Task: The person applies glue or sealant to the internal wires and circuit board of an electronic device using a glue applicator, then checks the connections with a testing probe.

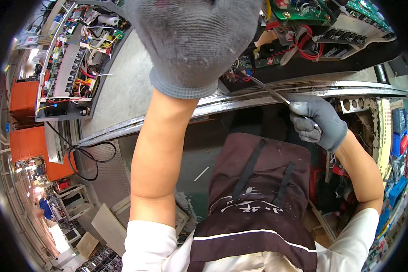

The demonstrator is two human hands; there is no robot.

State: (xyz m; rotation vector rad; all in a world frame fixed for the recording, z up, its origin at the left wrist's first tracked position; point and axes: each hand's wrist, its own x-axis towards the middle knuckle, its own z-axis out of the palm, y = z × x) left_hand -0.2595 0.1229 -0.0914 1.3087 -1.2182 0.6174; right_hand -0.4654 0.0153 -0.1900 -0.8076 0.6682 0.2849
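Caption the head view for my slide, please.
The gloved right hand points a slim metal tool at wired electronics, while the gloved left hand looms large at top.

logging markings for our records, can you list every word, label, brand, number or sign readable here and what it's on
Dark apron: white stylised characters, not transcribed here.
Green circuit board, upper right: any print is too small to read.
Open electronics unit, upper left: any markings are too small.
Metal tool in the right hand: none visible.
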